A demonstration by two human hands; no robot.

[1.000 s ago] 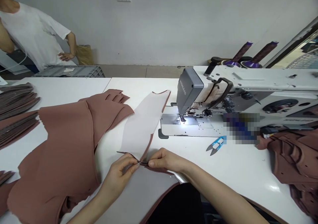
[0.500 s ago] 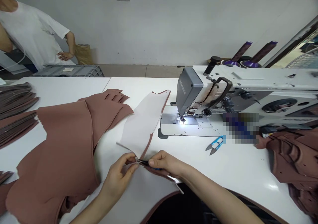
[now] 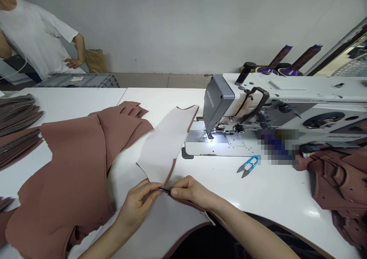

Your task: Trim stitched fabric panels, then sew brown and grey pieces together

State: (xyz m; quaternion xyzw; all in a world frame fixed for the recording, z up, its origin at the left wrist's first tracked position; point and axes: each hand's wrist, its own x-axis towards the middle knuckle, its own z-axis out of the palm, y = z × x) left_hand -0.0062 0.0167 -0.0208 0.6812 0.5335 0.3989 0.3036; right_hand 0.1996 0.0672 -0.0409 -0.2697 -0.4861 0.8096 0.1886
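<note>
My left hand [image 3: 140, 201] pinches the edge of a brown leather-like piece with its white backing [image 3: 163, 140] turned up. Part of this piece stretches away over the table toward the sewing machine [image 3: 219, 102]; the rest hangs down toward my lap. Closed around a pair of thread snips [image 3: 165, 189], my right hand [image 3: 192, 192] meets the left at the piece's edge. Only the dark blades show, right by the left fingertips; the handle is hidden in the palm. A second pair of snips, blue-handled [image 3: 249, 165], lies on the table right of my hands.
Stacked brown pieces [image 3: 77, 167] cover the table's left side, and another pile [image 3: 329, 182] sits at the right. Thread cones [image 3: 304, 60] stand behind the machine. Beyond the white table [image 3: 160, 94], a person in a white shirt [image 3: 40, 37] stands near a grey crate [image 3: 80, 81].
The snips' blades have sunk closer to my left fingertips, and less of them shows. The left fingers have closed over the edge. The white-backed piece has shifted slightly.
</note>
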